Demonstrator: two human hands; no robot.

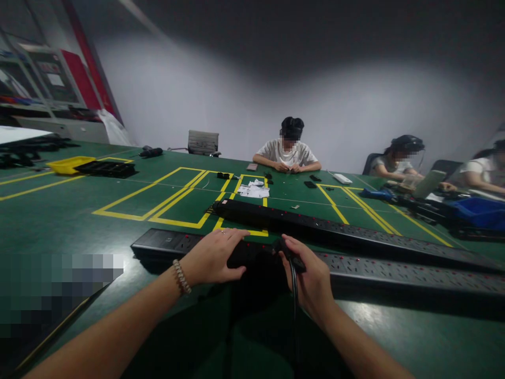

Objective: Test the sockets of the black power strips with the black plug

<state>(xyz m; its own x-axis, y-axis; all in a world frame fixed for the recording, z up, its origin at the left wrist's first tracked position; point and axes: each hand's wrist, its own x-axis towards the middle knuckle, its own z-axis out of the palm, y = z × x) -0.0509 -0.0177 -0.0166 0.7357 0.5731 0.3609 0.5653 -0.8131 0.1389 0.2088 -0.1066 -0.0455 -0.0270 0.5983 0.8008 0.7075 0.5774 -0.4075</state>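
A long black power strip [379,273] with rows of sockets and small red switches lies across the green table in front of me. My left hand [215,255] rests over its left part, thumb apart from the fingers, with a beaded bracelet on the wrist. Over the middle of the strip my right hand [310,271] grips a black plug [294,258], whose cable [294,305] hangs down towards me. Dark shadow hides the strip between my hands, so I cannot tell whether the plug sits in a socket. Behind it lies a second black power strip [276,216].
White papers [254,189] lie beyond the strips among yellow tape lines. A yellow tray [71,165] and a black tray [105,168] stand at the left. A blue bin [479,213] is at the right. One person [290,150] sits opposite, others at the right.
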